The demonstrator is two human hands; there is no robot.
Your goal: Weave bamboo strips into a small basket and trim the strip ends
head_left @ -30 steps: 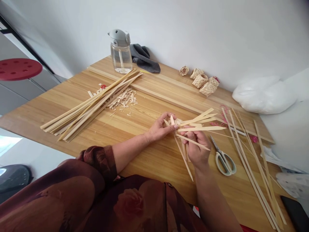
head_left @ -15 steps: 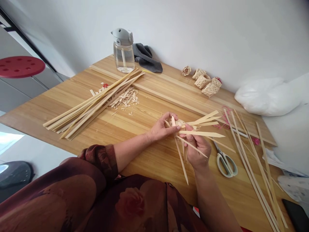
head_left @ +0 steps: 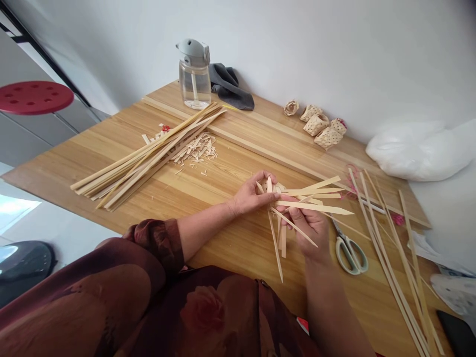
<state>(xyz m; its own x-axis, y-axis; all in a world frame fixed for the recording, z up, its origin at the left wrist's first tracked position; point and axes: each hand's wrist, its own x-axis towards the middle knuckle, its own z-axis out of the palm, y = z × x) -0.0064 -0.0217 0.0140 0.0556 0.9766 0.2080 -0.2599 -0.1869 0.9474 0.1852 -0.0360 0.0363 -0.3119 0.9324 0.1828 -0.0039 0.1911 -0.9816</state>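
Note:
A small half-woven basket (head_left: 277,188) of pale flat strips is held above the table, with loose pointed strip ends fanning to the right and downward. My left hand (head_left: 255,192) grips its left side, thumb on the near face and fingers curled behind. My right hand (head_left: 310,227) is closed at the lower right among the strip ends, with a wide pointed strip (head_left: 327,206) lying across above its fingers. Which strip the right fingertips pinch is partly hidden. Grey-handled scissors (head_left: 351,254) lie just right of my right hand.
A bundle of long strips (head_left: 148,158) and offcuts (head_left: 197,150) lie left on the wooden table (head_left: 230,253). Behind stand a water bottle (head_left: 195,79), a dark cloth (head_left: 230,87) and several small woven pieces (head_left: 316,124). More strips (head_left: 390,258), a plastic bag (head_left: 416,151) and a black phone-like object (head_left: 455,332) are right.
My right hand has shifted slightly right and its fingers sit lower under the wide strip. The hanging strip ends have swung a little. My left hand keeps its grip; the whole view shifts slightly.

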